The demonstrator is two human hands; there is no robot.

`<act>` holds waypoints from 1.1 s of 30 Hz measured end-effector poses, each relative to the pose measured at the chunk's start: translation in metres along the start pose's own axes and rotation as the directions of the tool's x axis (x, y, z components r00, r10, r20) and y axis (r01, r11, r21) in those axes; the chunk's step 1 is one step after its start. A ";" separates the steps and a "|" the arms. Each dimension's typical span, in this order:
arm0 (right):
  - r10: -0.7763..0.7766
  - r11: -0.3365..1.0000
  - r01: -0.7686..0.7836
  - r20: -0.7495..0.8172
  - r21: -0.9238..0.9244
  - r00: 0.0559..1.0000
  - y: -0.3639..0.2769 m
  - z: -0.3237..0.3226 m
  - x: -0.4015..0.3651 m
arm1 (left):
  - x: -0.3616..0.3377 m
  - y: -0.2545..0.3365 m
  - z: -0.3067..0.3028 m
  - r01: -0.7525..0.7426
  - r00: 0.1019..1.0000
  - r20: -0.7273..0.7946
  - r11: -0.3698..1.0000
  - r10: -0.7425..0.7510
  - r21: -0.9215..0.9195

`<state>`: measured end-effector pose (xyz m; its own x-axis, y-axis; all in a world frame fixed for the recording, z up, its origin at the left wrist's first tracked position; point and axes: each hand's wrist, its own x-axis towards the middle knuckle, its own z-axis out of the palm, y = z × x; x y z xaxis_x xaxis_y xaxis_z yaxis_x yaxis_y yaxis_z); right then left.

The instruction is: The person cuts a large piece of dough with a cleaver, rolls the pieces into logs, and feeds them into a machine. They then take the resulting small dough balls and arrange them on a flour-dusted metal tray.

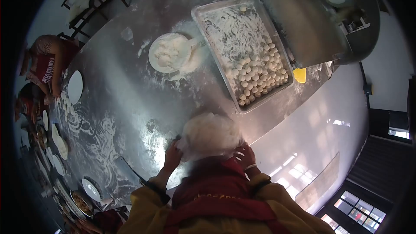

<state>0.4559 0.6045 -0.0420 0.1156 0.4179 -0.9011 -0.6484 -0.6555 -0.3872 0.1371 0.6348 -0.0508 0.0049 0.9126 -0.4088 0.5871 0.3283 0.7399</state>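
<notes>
A cloudy plastic bag (211,134) with a pale lump inside, apparently dough, is held at the table's near edge, in front of the red apron. My left hand (173,155) is closed on the bag's left side. On the opposite side, my right hand (246,155) grips the plastic with bent fingers. Beyond the bag lies a metal tray (200,17), dusted with flour, where many small round dough pieces (255,78) are gathered at the near right part. A white bowl of flour (170,53) stands left of the tray.
A machine with a broad metal panel (303,17) borders the tray's right side, near a yellow scraper (300,75). A dark flat blade-like tool (130,169) lies left of my arm. White plates (75,87) line the left, where other people (47,60) work.
</notes>
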 end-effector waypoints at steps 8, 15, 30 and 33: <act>-0.323 0.327 0.246 0.137 -0.912 0.937 -0.004 -0.027 0.028 | 0.065 -0.019 -0.093 0.023 0.964 -0.262 0.994 -0.049 -0.102; -0.557 0.523 0.430 0.087 -0.736 0.826 -0.060 -0.044 0.061 | 0.154 0.070 -0.143 -0.108 0.954 -0.281 0.994 0.106 0.005; -0.651 0.397 0.600 0.247 -0.695 0.717 -0.333 0.044 0.134 | 0.291 0.112 -0.091 -0.036 0.884 -0.380 0.849 0.274 0.527; -0.763 0.253 0.640 0.257 -0.726 0.593 -0.359 0.048 0.171 | 0.310 0.111 -0.079 0.010 0.917 -0.339 0.835 0.212 0.550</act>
<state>0.6720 0.9414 -0.0479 0.3704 0.9096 -0.1885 0.4559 -0.3548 -0.8162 0.1394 0.9732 -0.0532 -0.1452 0.9887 -0.0367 0.9355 0.1493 0.3202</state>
